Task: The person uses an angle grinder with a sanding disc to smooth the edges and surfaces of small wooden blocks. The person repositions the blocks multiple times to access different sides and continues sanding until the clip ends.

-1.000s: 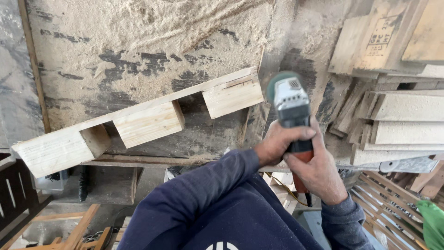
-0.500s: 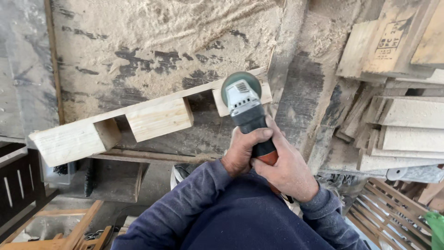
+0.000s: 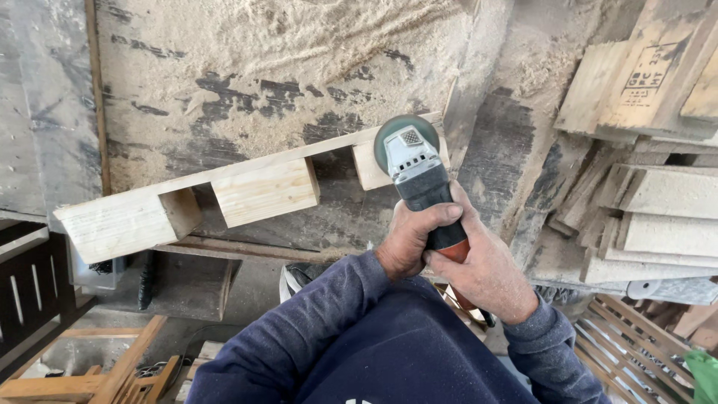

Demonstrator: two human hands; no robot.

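Both my hands grip an angle grinder (image 3: 415, 168) with a grey head, black body and red rear. My left hand (image 3: 415, 238) wraps the body from the left, my right hand (image 3: 482, 273) holds the red rear end. The grinder's round disc (image 3: 390, 135) rests against the right-hand block of a pale wooden pallet piece (image 3: 254, 191), a long board with three square blocks under it. The piece lies on a sawdust-covered workbench (image 3: 247, 82). My dark blue sleeves fill the lower middle of the view.
Stacked pale wood boards and pallet parts (image 3: 658, 194) crowd the right side. A wooden slatted frame (image 3: 643, 352) lies at lower right. Orange-brown wooden furniture pieces (image 3: 97, 374) sit at lower left, a dark slatted panel (image 3: 30, 292) at the left edge.
The grinder and both hands moved left along the pallet piece, from past its right end onto the right-hand block. The view shifted with them.
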